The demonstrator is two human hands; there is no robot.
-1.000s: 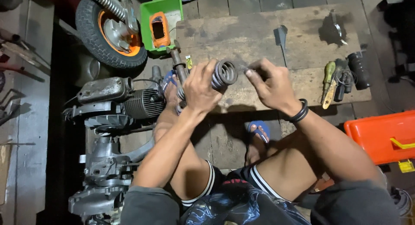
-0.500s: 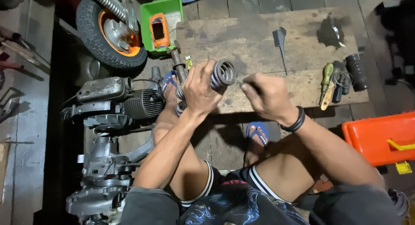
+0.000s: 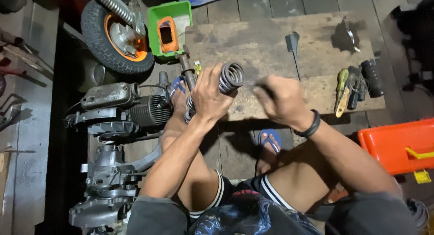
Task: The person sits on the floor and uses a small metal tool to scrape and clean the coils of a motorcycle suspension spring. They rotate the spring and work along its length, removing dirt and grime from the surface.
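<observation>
over the near edge of the table: coil spring in the left hand, right hand just beside its open end

above the front edge of the worn wooden table point(image 3: 271, 40), the left hand point(image 3: 209, 96) is closed around a grey coil spring point(image 3: 229, 77), fingers wrapped over its lower coils. the spring's long axis runs on a slant, from the palm up and to the right, so its open round end faces toward the right hand point(image 3: 281, 101). that hand sits just right of the spring, near but apart from it, curled loosely; it is blurred, and i cannot tell whether it pinches anything small between the fingertips. a black band circles its wrist. the left hand is the one on the spring; the right is the nearer one to its free end.

left of the left hand a rusty shaft point(image 3: 186, 70) lies at the table's corner, and behind it stands a green bin point(image 3: 158, 16) with an orange part inside, beside a small wheel point(image 3: 115, 36) with an orange rim. a grey engine block point(image 3: 122, 110) lies on the floor by the left knee. on the right of the table rest a screwdriver point(image 3: 340, 88) and black grips point(image 3: 373, 77), well apart from both hands; an orange toolbox point(image 3: 398, 144) sits below them. nothing lies between the right hand and the spring's mouth.
</observation>
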